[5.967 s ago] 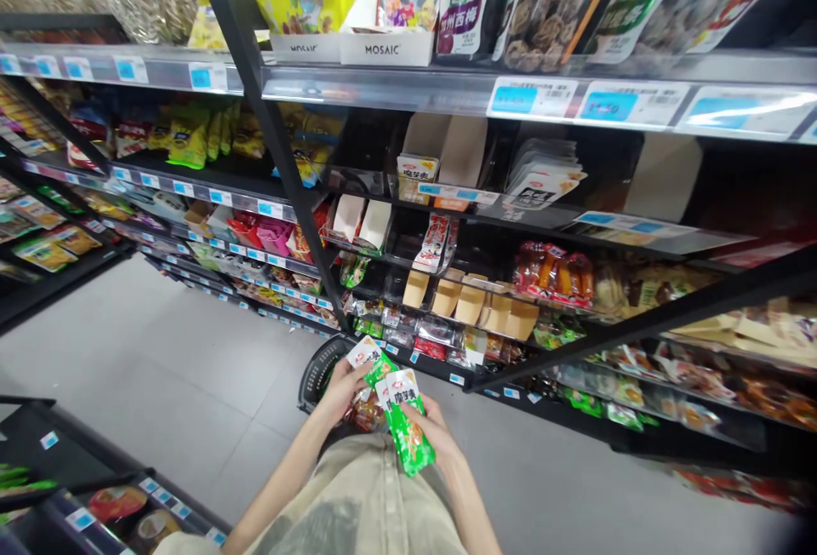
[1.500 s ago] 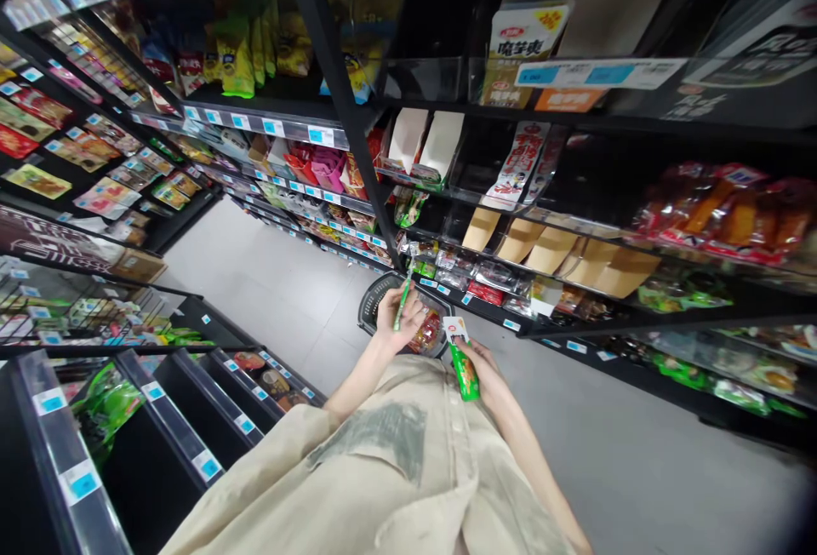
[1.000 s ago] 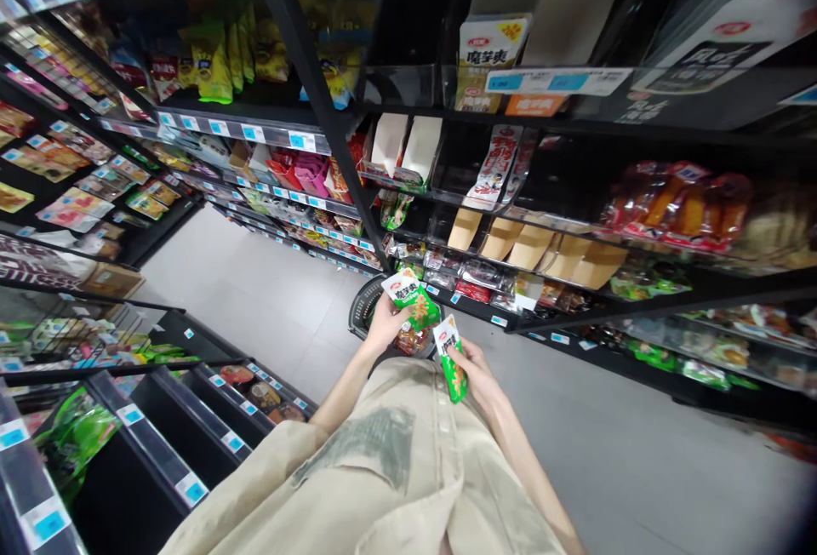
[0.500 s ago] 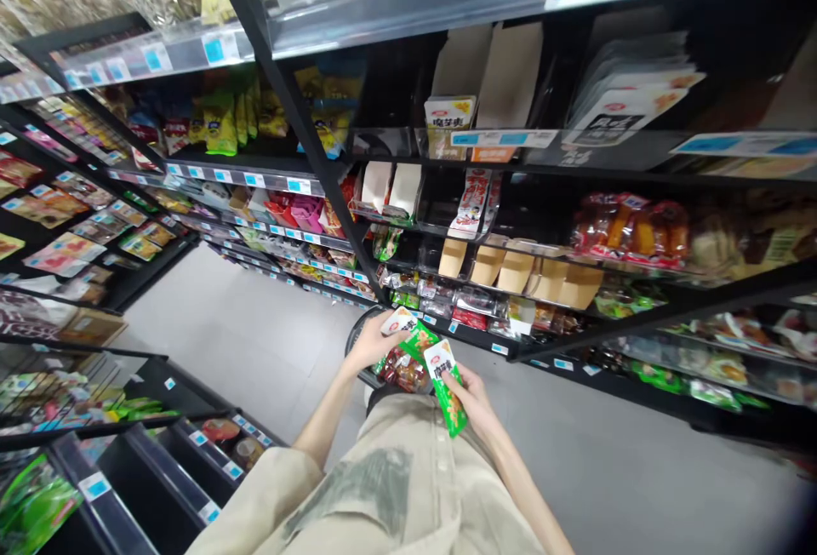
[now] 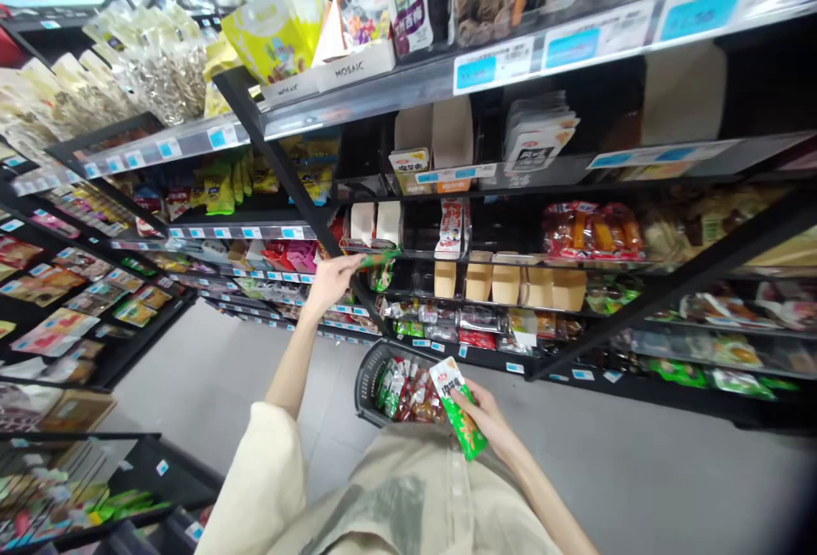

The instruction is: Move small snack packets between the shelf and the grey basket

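My left hand (image 5: 333,284) is reached out to the shelf at a dark upright post. Its fingers are closed on a green snack packet (image 5: 381,259), seen nearly edge-on, in front of white-backed card boxes (image 5: 388,220). Close to my body, my right hand (image 5: 486,420) grips a green-and-white snack packet (image 5: 469,434) with its printed front facing up. Beside that packet a dark plastic basket (image 5: 366,385) holds several shiny red, brown and green packets (image 5: 408,389). My clothing covers the basket's near edge.
Tall black shelving (image 5: 414,104) with price labels runs across the front. Red-wrapped snacks (image 5: 591,230) and tan card boxes (image 5: 511,283) stand on its lower levels. Grey floor (image 5: 638,453) lies between it and another display rack (image 5: 77,487) at lower left.
My left hand has moved from above the basket up and forward to the shelf with its packet. My right hand keeps its packet near my body. The view has tilted up, and more basket shows.
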`<state>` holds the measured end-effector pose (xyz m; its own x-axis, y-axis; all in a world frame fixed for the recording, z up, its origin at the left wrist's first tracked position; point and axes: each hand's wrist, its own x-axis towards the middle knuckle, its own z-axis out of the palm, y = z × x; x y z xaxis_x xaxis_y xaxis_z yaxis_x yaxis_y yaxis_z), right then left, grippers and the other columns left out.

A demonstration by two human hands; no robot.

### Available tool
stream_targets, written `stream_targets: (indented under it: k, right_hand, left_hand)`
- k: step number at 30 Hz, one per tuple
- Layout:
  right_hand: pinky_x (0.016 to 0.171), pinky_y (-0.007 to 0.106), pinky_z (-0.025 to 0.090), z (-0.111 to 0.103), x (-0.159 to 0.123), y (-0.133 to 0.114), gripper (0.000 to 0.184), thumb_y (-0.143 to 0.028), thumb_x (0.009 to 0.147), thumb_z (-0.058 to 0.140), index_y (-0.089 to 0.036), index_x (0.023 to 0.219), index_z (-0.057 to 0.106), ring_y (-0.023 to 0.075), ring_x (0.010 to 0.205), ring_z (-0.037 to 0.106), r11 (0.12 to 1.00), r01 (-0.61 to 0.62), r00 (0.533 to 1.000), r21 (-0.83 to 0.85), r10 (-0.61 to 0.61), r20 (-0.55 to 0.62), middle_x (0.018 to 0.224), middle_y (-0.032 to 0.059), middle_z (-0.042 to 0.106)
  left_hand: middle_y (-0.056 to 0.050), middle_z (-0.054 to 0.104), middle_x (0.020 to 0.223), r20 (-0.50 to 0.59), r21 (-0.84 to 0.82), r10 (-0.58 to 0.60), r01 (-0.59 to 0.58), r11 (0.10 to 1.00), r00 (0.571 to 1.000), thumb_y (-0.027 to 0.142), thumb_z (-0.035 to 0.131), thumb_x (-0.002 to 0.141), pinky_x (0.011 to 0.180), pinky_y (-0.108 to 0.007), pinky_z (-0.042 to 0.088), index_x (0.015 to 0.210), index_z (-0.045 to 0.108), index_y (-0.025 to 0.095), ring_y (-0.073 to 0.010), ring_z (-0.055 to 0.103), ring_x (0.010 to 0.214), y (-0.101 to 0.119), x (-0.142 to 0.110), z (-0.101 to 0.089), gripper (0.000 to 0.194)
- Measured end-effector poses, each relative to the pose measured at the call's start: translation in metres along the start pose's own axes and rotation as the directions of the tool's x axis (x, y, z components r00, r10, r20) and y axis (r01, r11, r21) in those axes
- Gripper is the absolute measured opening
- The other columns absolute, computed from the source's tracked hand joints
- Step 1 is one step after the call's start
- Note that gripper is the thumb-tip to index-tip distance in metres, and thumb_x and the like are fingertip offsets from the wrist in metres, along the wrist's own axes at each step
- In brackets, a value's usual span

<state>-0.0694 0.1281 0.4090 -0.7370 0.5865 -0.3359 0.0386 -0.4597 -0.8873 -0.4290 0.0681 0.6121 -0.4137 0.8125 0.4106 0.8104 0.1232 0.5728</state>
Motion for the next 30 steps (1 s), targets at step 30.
stream_targets:
  k: [30]
  right_hand:
    - [0.084, 0.038, 0.054, -0.005, -0.001, 0.000, 0.048, -0.065, 0.076, 0.081, -0.022, 0.097, 0.081, 0.0297, 0.089, 0.070, 0.982, 0.174, 0.983, -0.069, -0.178, -0.046, 0.095, 0.0058, 0.080]
  left_hand:
    - [-0.015, 0.078, 0.120, 0.528, 0.458, -0.138, -0.144, 0.877, 0.838, 0.044, 0.042, 0.102, 0.098, -0.031, 0.051, 0.111, 0.078, 0.014, -0.0269, 0.073, 0.108, -0.070, 0.157, 0.077, 0.047]
